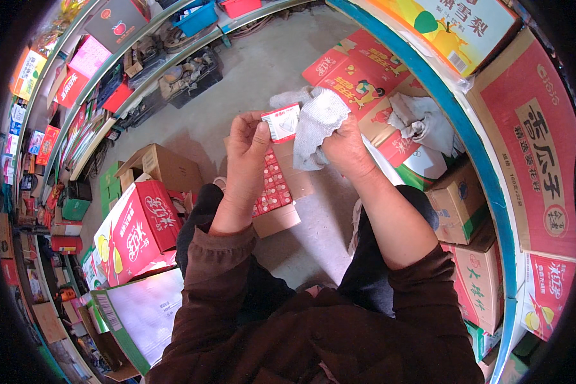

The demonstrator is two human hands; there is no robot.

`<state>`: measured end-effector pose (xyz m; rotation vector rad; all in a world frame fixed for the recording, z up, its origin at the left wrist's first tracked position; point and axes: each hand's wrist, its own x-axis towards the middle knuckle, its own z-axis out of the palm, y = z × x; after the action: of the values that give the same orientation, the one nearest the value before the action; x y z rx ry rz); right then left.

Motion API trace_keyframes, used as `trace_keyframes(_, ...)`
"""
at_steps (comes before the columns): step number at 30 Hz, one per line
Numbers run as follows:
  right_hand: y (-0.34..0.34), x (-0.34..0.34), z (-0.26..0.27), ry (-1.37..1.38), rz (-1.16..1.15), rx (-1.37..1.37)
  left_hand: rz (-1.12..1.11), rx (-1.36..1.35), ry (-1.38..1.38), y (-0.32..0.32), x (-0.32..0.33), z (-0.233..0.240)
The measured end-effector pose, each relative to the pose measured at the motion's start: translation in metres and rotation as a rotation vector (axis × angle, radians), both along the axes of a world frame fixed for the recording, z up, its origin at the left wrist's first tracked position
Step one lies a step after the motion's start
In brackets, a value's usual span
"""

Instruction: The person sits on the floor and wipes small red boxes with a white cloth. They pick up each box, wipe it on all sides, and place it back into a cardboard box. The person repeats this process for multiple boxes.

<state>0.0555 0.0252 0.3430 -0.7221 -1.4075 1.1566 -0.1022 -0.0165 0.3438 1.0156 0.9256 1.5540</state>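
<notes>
My left hand [247,152] pinches a small red and white printed box [282,124] by its left edge, thumb on top. In my right hand [347,147] is a bunched pale grey cloth [319,124], which lies against or just beside the box's right edge. Below the hands, on the floor between my legs, stands an open cardboard carton [282,223] holding rows of small red boxes [274,188]. My left forearm and hand hide part of the carton.
Flattened red cardboard [338,79] lies on the floor ahead, with another grey cloth [425,120] at its right. Cartons [165,168] stand at the left, beside a red drink carton [137,233]. A teal-edged shelf [485,192] curves along the right; loaded shelves [173,60] line the left.
</notes>
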Motion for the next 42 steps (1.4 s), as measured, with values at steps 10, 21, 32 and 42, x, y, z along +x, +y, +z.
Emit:
trace_keyframes(10, -0.006, 0.001, 0.006, -0.14, -0.083, 0.027, 0.007, 0.007, 0.099, -0.005, -0.004, 0.008)
trace_keyframes(21, -0.01, 0.008, 0.029, 0.272, 0.005, -0.33, -0.271, -0.121, -0.269, -0.003, -0.007, 0.007)
trace_keyframes(32, -0.004, 0.005, 0.011, -0.357, -0.077, 0.087, -0.301, -0.105, -0.247, -0.002, -0.004, -0.006)
trace_keyframes(42, -0.006, 0.001, 0.011, -0.193, -0.081, -0.001, -0.306, -0.206, -0.328, -0.001, -0.005, -0.005)
